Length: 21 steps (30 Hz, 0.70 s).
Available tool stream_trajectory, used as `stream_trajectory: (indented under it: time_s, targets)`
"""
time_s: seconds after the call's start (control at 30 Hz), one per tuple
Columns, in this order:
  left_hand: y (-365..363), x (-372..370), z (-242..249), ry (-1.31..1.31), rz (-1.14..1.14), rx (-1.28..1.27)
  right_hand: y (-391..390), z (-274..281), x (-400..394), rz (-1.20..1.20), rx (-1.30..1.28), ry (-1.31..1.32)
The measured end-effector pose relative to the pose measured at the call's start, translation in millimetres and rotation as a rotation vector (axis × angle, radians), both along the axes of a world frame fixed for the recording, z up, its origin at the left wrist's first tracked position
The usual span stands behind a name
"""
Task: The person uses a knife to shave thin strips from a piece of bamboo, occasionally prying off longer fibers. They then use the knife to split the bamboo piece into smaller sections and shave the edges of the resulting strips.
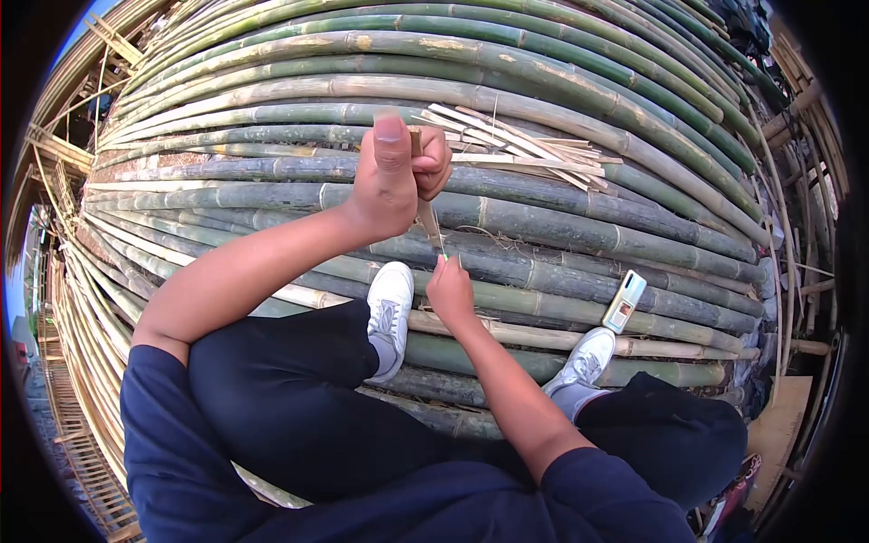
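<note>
My left hand [395,176] is raised with its thumb pointing up and its fingers wrapped round a bamboo strip [425,214], whose lower part slants down toward my right hand. Closer to my body, my right hand [450,288] is closed round what looks like a knife [438,241], with a bit of green showing at its grip. The narrow blade meets the lower part of the strip; most of the handle is hidden in my fist. A pile of pale split bamboo strips [525,149] lies just beyond my hands.
Long bamboo poles [561,213] lie side by side under and around me. My white shoes [389,308] rest on them. A phone-like device [625,301] lies by the right shoe. Bamboo racks [77,425] stand at left, and a board [783,416] at right.
</note>
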<state>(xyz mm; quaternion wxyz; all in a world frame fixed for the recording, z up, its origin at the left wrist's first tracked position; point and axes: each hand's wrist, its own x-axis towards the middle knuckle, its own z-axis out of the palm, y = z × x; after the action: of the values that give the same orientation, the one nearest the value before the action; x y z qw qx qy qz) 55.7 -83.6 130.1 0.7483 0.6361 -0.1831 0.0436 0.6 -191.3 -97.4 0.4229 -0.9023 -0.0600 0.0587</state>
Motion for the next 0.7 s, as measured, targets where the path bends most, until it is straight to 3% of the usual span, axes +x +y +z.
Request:
stream_trajectory:
  time_s: [0.17,0.27,0.33,0.4,0.47,0.53,0.7]
  targets:
    - [-1.8,-4.9,-15.4,-0.062,0.034,0.115,0.5,28.6,-0.4,0.013,0.144,-0.102]
    - [10.2,-6.0,-29.8,-0.127,0.024,0.298,2.6,-30.2,-10.4,0.069,0.004,0.089]
    - [8.4,-2.6,-10.1,-0.109,0.044,0.268,-1.5,-22.9,-10.4,0.010,0.016,0.066]
    - [4.4,0.1,7.1,-0.109,0.113,0.085,-1.7,-16.2,-6.2,-0.034,0.120,0.050]
    - [6.4,0.7,7.0,-0.128,0.112,0.065,-2.5,-8.3,0.8,-0.045,0.136,0.047]
    - [7.6,-0.8,9.0,0.055,0.153,-0.019,-4.2,-6.1,6.6,-0.075,0.135,0.030]
    - [11.5,-0.2,1.7,0.065,0.137,-0.065,-8.7,-12.7,13.8,-0.115,0.172,0.033]
